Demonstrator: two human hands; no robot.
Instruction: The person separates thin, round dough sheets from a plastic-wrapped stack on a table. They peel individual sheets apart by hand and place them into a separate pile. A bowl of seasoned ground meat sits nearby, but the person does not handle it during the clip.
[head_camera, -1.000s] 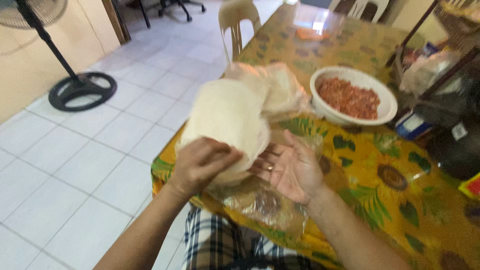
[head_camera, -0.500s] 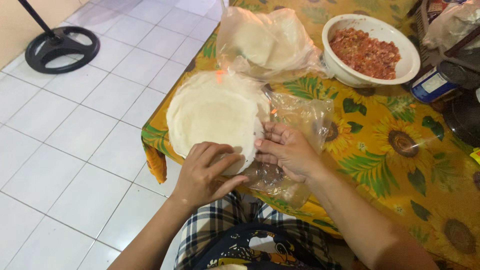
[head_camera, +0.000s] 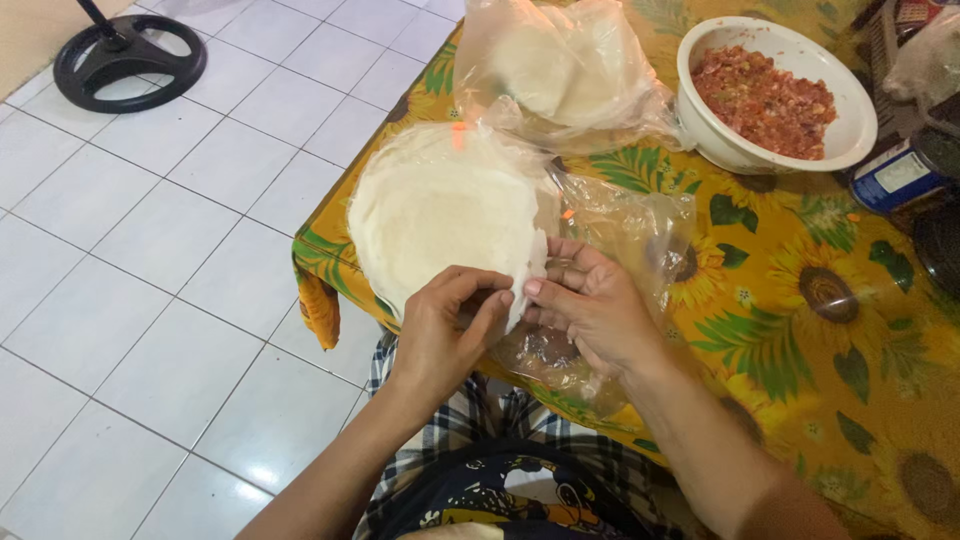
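A stack of round white wrappers (head_camera: 440, 205) lies on clear plastic at the near corner of the table. My left hand (head_camera: 445, 335) pinches the stack's near edge with its fingertips. My right hand (head_camera: 590, 305) grips the same edge from the right, lifting a thin top sheet (head_camera: 530, 270) there. A crumpled clear plastic bag (head_camera: 620, 225) lies under and beside my right hand. Behind the stack, a second clear bag (head_camera: 560, 65) holds more white wrappers.
A white bowl (head_camera: 850, 130) of red minced filling stands at the back right. A blue-labelled can (head_camera: 900, 175) lies beside it. The sunflower tablecloth (head_camera: 800, 300) covers the table. A black fan base (head_camera: 125, 60) stands on the tiled floor at left.
The stack went from held up in the air to lying on the table. Both hands moved to its near edge and now pinch it, the top sheet's rim slightly raised.
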